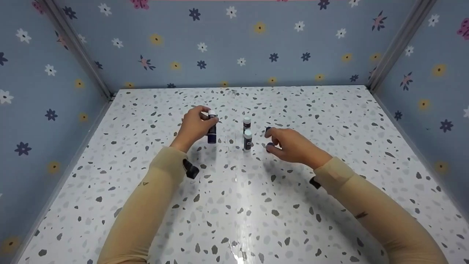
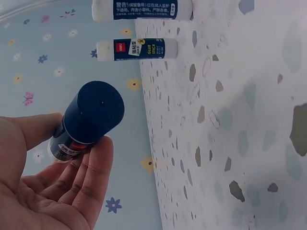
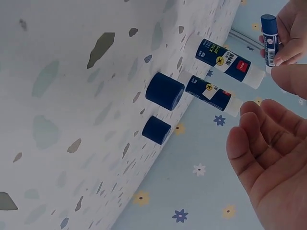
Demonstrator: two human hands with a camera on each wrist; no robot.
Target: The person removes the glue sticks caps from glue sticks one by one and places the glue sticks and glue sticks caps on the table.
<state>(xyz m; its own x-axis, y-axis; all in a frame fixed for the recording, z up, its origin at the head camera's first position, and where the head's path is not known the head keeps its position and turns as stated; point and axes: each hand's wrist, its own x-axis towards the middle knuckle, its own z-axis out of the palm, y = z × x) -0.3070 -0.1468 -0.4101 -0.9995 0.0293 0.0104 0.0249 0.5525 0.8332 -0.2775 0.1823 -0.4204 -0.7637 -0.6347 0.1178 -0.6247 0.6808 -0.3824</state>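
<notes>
My left hand (image 1: 194, 126) holds a glue stick (image 1: 211, 134) between thumb and fingers. Its dark blue cap (image 2: 93, 108) faces the left wrist camera, and in the head view the white end points away from me. To its right, two uncapped glue sticks (image 1: 248, 142) (image 1: 247, 123) with white tops stand upright on the table, one behind the other. Two loose blue caps, a larger one (image 3: 164, 91) and a smaller one (image 3: 156, 130), sit on the table beside them. My right hand (image 1: 293, 146) hovers by these caps, thumb and fingers apart, gripping nothing.
The white speckled table (image 1: 234, 205) is enclosed at the back and both sides by blue flowered panels (image 1: 234, 44). Metal posts (image 1: 397, 46) stand at the rear corners. Black wrist mounts (image 1: 191, 169) show on the sleeves.
</notes>
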